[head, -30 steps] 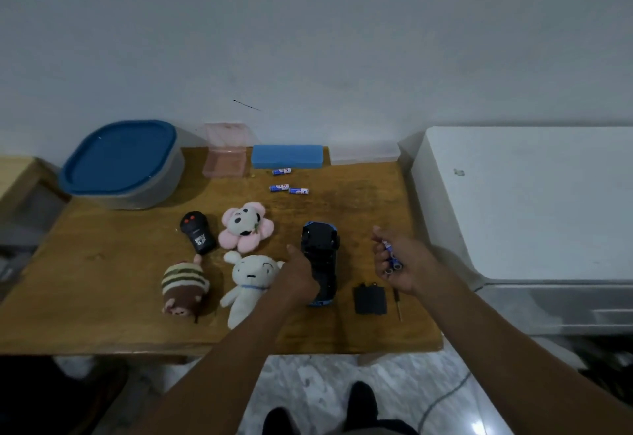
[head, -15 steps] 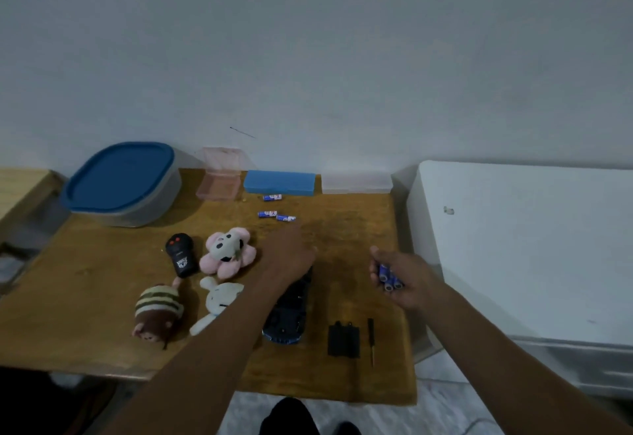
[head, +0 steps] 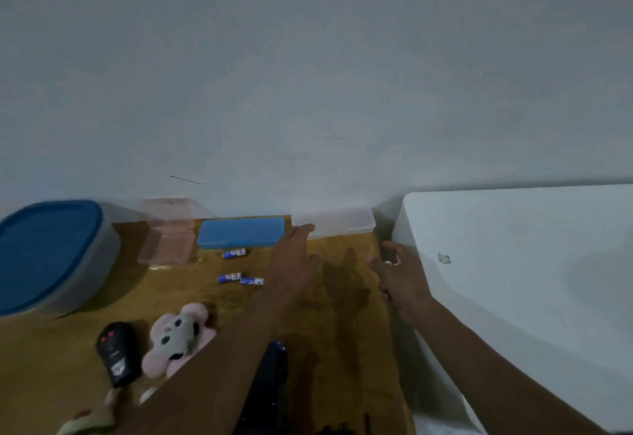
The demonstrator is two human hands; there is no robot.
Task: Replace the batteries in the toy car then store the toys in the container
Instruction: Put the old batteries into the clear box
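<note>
The left grip [head: 298, 256], fingers straight and apart, is reaching to the clear case [head: 339, 224] at the back of the surface [head: 346, 314], having let go of the toy car [head: 272, 376], which is lying under the forearm. The right grip [head: 400, 273] is clamping the old batteries [head: 392, 262] and following rearward. They are probably being stowed, while the fresh batteries [head: 234, 253] are waiting nearby.
</note>
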